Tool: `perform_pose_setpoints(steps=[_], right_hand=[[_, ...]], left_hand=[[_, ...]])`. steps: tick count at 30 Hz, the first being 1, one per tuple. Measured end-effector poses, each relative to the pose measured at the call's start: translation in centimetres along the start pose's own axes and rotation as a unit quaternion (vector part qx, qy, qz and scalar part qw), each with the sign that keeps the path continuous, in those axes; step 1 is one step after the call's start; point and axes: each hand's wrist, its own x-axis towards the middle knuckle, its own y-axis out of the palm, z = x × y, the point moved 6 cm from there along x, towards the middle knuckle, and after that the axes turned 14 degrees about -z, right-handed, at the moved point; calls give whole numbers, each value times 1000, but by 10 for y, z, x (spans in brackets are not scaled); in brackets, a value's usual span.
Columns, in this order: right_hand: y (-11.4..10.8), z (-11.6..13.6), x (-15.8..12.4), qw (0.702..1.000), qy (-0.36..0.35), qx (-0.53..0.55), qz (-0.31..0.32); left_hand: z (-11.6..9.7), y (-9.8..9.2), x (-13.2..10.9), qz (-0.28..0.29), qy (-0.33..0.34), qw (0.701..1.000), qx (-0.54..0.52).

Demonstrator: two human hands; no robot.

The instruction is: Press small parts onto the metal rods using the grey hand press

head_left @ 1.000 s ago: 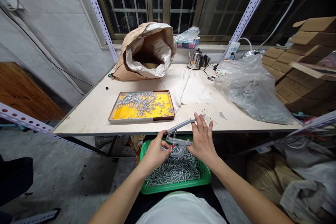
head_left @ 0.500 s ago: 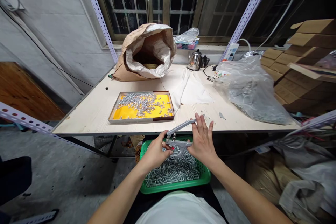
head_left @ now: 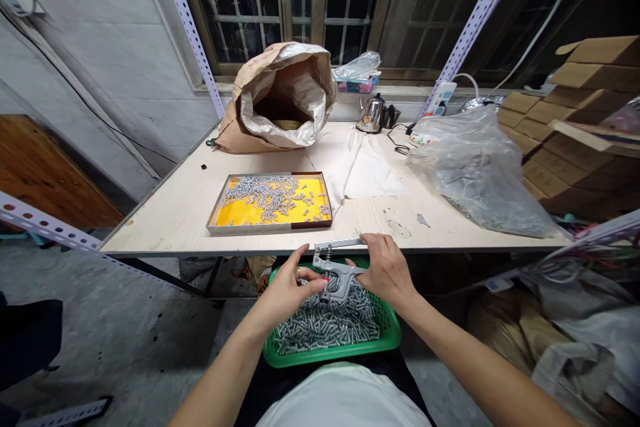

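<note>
Holding silvery-grey, spring-fitted hand press [head_left: 341, 269] above near green basket [head_left: 335, 355] of screws [head_left: 330, 330]; clasping right end with curled right hand [head_left: 387, 268], pinching red part [head_left: 327, 279] with nearly closed left hand [head_left: 287, 288]

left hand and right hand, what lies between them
A grey metal hand tool: its handles reach the right hand, its spring end the left hand. Metal screws in the green basket show below it, all in the head view.
</note>
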Motion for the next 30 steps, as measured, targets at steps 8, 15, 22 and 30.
perform_pose_setpoints(steps=[8, 15, 22, 30], right_hand=[[37, -6, -2, 990, -56, -29, 130], [20, -1, 6, 995, -14, -51, 83], [2, 9, -4, 999, 5, 29, 21], [14, 12, -28, 977, -57, 124, 166]], left_hand=[[-1, -15, -1, -137, -9, 989, -48], [11, 7, -2, -60, -29, 997, 26], [13, 11, -6, -56, -8, 998, 14], [27, 24, -22, -3, -31, 999, 40]])
